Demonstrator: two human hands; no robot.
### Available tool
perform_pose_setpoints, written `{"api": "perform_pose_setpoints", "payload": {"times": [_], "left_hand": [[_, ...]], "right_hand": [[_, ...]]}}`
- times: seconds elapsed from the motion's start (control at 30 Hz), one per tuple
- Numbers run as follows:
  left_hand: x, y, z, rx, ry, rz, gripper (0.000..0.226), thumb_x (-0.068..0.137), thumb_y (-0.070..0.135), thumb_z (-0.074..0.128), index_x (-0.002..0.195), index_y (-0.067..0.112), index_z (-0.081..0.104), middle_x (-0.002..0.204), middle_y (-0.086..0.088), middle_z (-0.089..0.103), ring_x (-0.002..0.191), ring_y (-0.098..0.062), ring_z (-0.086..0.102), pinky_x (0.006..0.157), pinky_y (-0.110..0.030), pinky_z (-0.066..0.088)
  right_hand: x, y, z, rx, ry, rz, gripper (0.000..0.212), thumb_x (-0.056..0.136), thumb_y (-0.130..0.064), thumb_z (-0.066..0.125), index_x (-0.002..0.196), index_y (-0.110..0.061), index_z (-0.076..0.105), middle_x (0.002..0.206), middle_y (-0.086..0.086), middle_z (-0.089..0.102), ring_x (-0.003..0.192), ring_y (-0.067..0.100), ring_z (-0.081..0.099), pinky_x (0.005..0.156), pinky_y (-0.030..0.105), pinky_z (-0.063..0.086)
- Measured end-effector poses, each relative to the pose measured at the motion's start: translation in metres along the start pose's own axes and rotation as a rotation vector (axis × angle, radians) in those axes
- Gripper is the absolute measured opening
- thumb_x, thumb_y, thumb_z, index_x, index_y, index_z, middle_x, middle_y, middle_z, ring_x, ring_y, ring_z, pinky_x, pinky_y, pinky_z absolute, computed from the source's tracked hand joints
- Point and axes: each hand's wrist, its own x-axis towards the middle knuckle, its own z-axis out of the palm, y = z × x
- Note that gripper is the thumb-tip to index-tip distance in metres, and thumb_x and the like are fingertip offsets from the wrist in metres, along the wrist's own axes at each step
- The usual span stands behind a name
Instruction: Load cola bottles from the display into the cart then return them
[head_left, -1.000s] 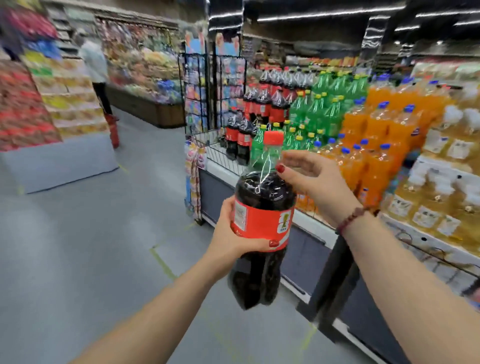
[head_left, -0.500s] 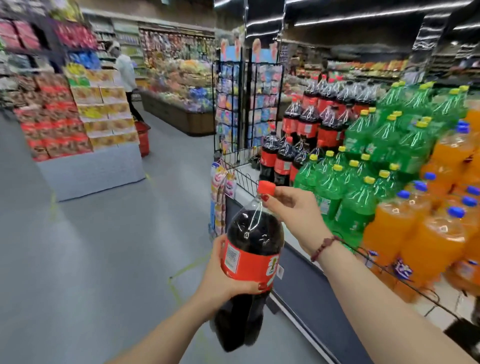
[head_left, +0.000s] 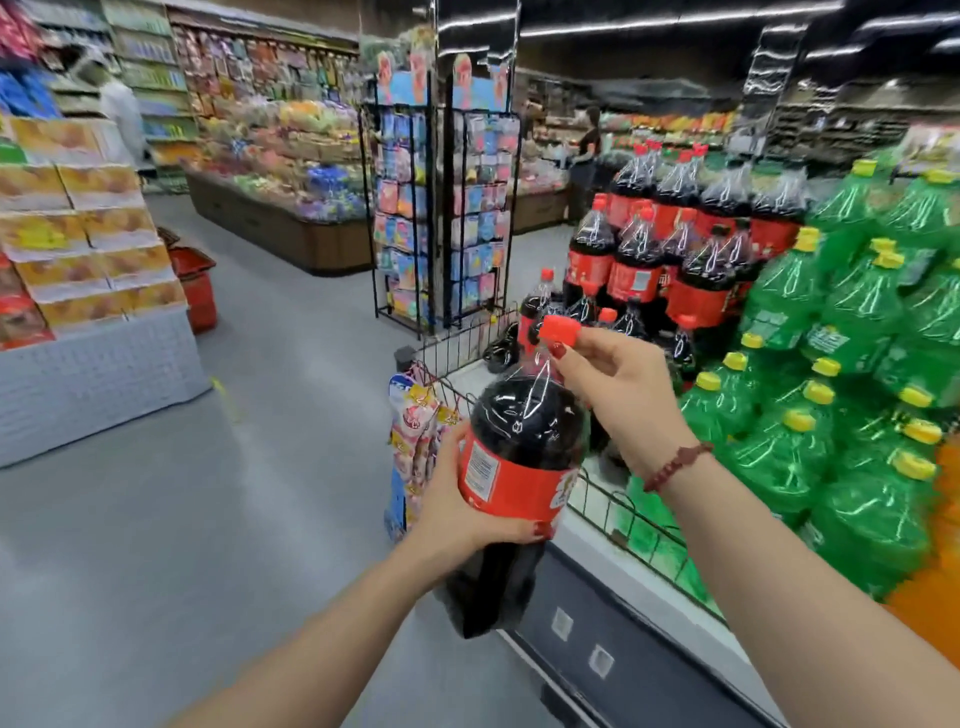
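I carry a large cola bottle (head_left: 519, 447) with a red label and red cap upright in front of me. My left hand (head_left: 457, 509) grips its body at the label from the left and below. My right hand (head_left: 618, 395) pinches the neck just under the cap. The bottle hangs beside the near left corner of the drinks display (head_left: 613, 571), outside its low wire fence. Stacked cola bottles (head_left: 665, 260) stand at the display's far left end, beyond my hands. No cart is in view.
Green soda bottles (head_left: 852, 395) fill the display to my right, orange ones (head_left: 930, 597) at the far right edge. A black wire rack (head_left: 441, 208) of packets stands behind the display. Grey aisle floor (head_left: 208, 519) spreads left; a boxed stack (head_left: 78, 260) and red basket (head_left: 195, 280) stand there.
The view has closed in on the display and turned left. The bottle has stayed in both hands and come nearer the cola stack; the orange bottles slid toward the right edge.
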Motion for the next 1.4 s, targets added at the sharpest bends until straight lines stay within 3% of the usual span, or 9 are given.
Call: {"api": "perform_pose_setpoints", "payload": {"times": [0.2, 0.43, 0.63, 0.8, 1.0, 1.1, 1.17, 1.23, 1.4], "left_hand": [[0.129, -0.002, -0.032, -0.010, -0.044, 0.024, 0.107, 0.038, 0.020, 0.094, 0.130, 0.025, 0.039, 0.120, 0.005, 0.063, 0.106, -0.009, 0.065, 0.087, -0.025, 0.053], [0.263, -0.021, -0.045, -0.018, -0.066, 0.071, 0.105, 0.048, -0.003, 0.093, 0.134, 0.019, 0.037, 0.125, 0.001, 0.061, 0.110, -0.009, 0.063, 0.089, -0.024, 0.053], [0.370, -0.043, -0.041, -0.008, -0.060, 0.069, 0.102, 0.055, -0.014, 0.087, 0.136, 0.018, 0.034, 0.124, 0.003, 0.058, 0.101, 0.004, 0.063, 0.079, -0.015, 0.051], [0.443, -0.075, -0.043, -0.017, -0.087, 0.043, 0.103, 0.054, -0.011, 0.089, 0.135, 0.023, 0.035, 0.127, 0.004, 0.058, 0.108, -0.003, 0.063, 0.079, -0.018, 0.053], [0.511, -0.130, -0.052, -0.005, -0.212, -0.010, 0.111, 0.050, -0.004, 0.093, 0.139, 0.025, 0.034, 0.131, 0.005, 0.059, 0.116, -0.008, 0.061, 0.093, -0.028, 0.054], [0.534, -0.162, -0.055, 0.023, -0.272, -0.047, 0.114, 0.045, 0.015, 0.098, 0.138, 0.027, 0.035, 0.129, 0.008, 0.060, 0.117, -0.006, 0.060, 0.099, -0.033, 0.050], [0.547, -0.181, -0.053, 0.041, -0.307, -0.063, 0.109, 0.041, 0.025, 0.098, 0.132, 0.036, 0.039, 0.125, 0.009, 0.062, 0.115, -0.002, 0.060, 0.095, -0.025, 0.049], [0.558, -0.194, -0.051, 0.044, -0.352, -0.077, 0.105, 0.041, 0.020, 0.099, 0.126, 0.038, 0.040, 0.122, 0.008, 0.063, 0.110, 0.004, 0.061, 0.088, -0.015, 0.049], [0.569, -0.225, -0.048, -0.013, -0.433, -0.105, 0.111, 0.037, 0.025, 0.095, 0.133, 0.017, 0.039, 0.125, 0.007, 0.061, 0.116, -0.001, 0.059, 0.092, -0.016, 0.048]], "right_hand": [[0.111, 0.030, 0.020, -0.086, 0.092, -0.050, 0.011, 0.089, -0.011, 0.065, 0.095, -0.019, 0.070, 0.082, -0.002, 0.070, 0.073, 0.003, 0.063, 0.075, 0.022, 0.054], [0.233, 0.082, 0.030, -0.108, 0.104, -0.099, 0.014, 0.087, -0.016, 0.067, 0.083, -0.029, 0.068, 0.084, 0.007, 0.070, 0.080, 0.017, 0.063, 0.083, 0.045, 0.055], [0.326, 0.139, 0.026, -0.076, 0.108, -0.092, 0.017, 0.087, -0.010, 0.067, 0.092, -0.026, 0.069, 0.087, 0.002, 0.071, 0.085, 0.016, 0.065, 0.089, 0.039, 0.055], [0.387, 0.187, 0.032, -0.082, 0.112, -0.082, 0.018, 0.086, -0.007, 0.067, 0.093, -0.024, 0.067, 0.077, -0.015, 0.065, 0.069, -0.007, 0.058, 0.074, 0.018, 0.048], [0.421, 0.250, 0.040, -0.111, 0.142, 0.000, 0.029, 0.086, -0.007, 0.068, 0.088, -0.036, 0.066, 0.087, -0.002, 0.071, 0.083, 0.011, 0.062, 0.087, 0.037, 0.053], [0.427, 0.280, 0.051, -0.197, 0.146, 0.088, 0.020, 0.085, -0.006, 0.068, 0.095, -0.024, 0.071, 0.094, 0.011, 0.073, 0.084, 0.017, 0.064, 0.084, 0.036, 0.054], [0.428, 0.299, 0.056, -0.244, 0.150, 0.153, 0.019, 0.085, -0.004, 0.068, 0.101, -0.013, 0.072, 0.095, 0.011, 0.072, 0.083, 0.023, 0.065, 0.083, 0.035, 0.054], [0.429, 0.312, 0.059, -0.246, 0.164, 0.212, 0.021, 0.085, -0.002, 0.067, 0.102, -0.012, 0.071, 0.094, 0.001, 0.072, 0.086, 0.010, 0.066, 0.085, 0.030, 0.055], [0.434, 0.329, 0.065, -0.347, 0.080, 0.353, 0.016, 0.085, -0.003, 0.067, 0.099, -0.010, 0.070, 0.091, -0.005, 0.070, 0.083, -0.006, 0.061, 0.080, 0.015, 0.049]]}}
